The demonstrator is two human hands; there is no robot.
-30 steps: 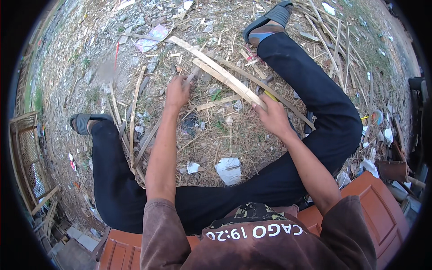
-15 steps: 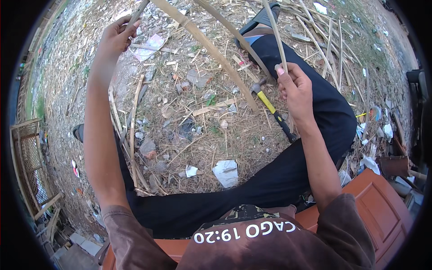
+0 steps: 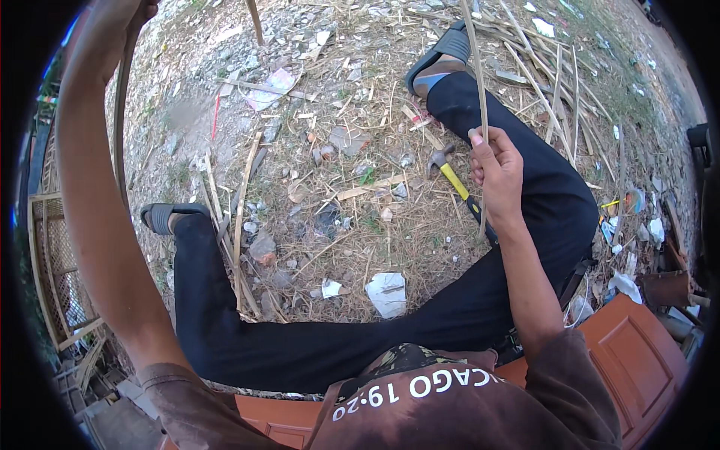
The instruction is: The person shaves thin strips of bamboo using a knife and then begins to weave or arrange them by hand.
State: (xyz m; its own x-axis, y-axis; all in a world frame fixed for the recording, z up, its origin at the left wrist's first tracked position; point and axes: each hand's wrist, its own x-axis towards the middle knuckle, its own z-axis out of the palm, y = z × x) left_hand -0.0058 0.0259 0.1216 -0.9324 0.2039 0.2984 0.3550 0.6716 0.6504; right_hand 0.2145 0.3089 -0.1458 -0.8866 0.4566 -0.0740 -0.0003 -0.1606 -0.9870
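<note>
At the upper left my raised left hand (image 3: 112,28) is partly cut off by the top edge, its fingers closed round a bamboo strip (image 3: 121,112) that hangs down beside my forearm. Over my bent right leg, my right hand (image 3: 496,169) pinches a thin, pale bamboo strip (image 3: 478,71) between thumb and fingers. That strip stands nearly upright and runs out of view at the top. A claw hammer (image 3: 454,181) with a yellow and black handle lies on the ground just left of my right hand. Another strip's end (image 3: 256,22) shows at the top.
Several loose bamboo strips (image 3: 536,82) lie beyond my right foot, others (image 3: 244,217) beside my left leg. Stones, litter and a white broken slab (image 3: 387,294) dot the dry ground. Beneath me is an orange-brown panelled board (image 3: 637,360). A lattice frame (image 3: 56,262) stands at far left.
My left hand has swung up and left with its strip. The curved strips that crossed the middle have moved out toward the top. My right hand has dropped slightly, still pinching its strip.
</note>
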